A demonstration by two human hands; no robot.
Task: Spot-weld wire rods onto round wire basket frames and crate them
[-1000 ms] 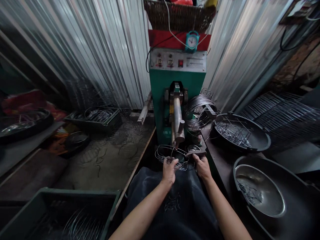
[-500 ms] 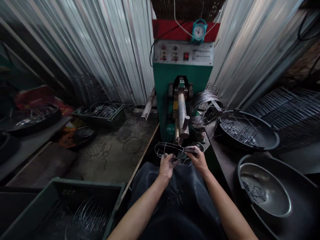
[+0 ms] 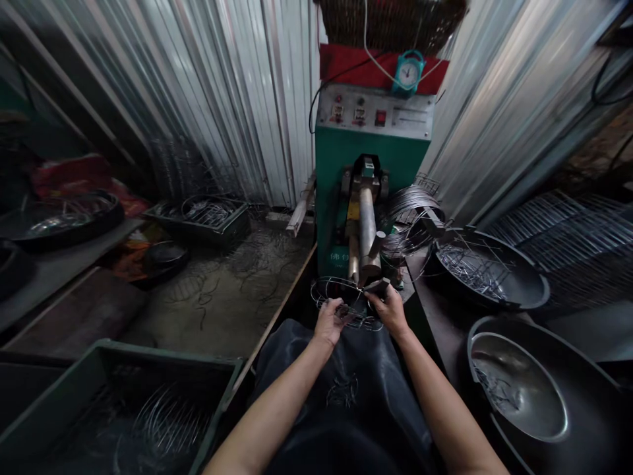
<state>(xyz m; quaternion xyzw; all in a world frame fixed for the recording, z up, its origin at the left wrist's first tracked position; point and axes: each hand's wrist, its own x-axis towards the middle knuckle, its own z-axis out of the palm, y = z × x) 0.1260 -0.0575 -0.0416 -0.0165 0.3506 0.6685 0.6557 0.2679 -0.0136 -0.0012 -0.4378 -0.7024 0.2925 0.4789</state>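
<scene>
My left hand is closed on the near left side of a round wire frame, thumb on top. My right hand is closed on a dark flat block, its fingertips at the frame's right side; whether they also grip the wire I cannot tell. The frame's far rim lies at the electrode tips of a green spot welder, below its thick metal arm. Contact there is too small to make out. Short bent wire pieces lie on the dark cloth over my lap.
A green crate with wire frames stands at lower left, another crate behind it. On the right are a black pan of wire parts and a metal bowl inside a larger pan. A wire coil hangs beside the welder.
The view has shifted slightly, moving the welder to the right. The wire frame's rim is nearer the electrode tips, and the block in my right hand has tilted upward.
</scene>
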